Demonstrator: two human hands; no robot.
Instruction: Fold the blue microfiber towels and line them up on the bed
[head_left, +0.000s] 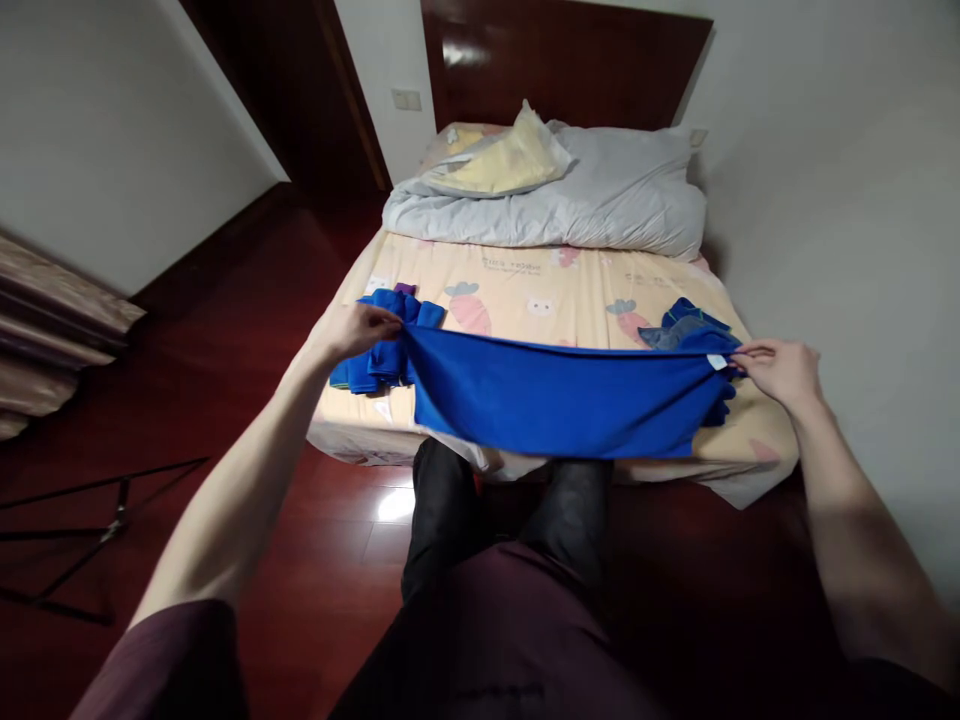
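Left hand (382,325), right hand (776,368) pinching blue cloth (559,395) by top corners; even outward pull best straightening sag; perhaps hanging doubled.

Blue cloth (555,400) bars the front; sheet (574,318) between piles (386,362) seems passable.

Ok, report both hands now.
Left hand: closed, holding one end of the blue rectangular cloth.
Right hand: closed, holding its other end, by the small white tag.
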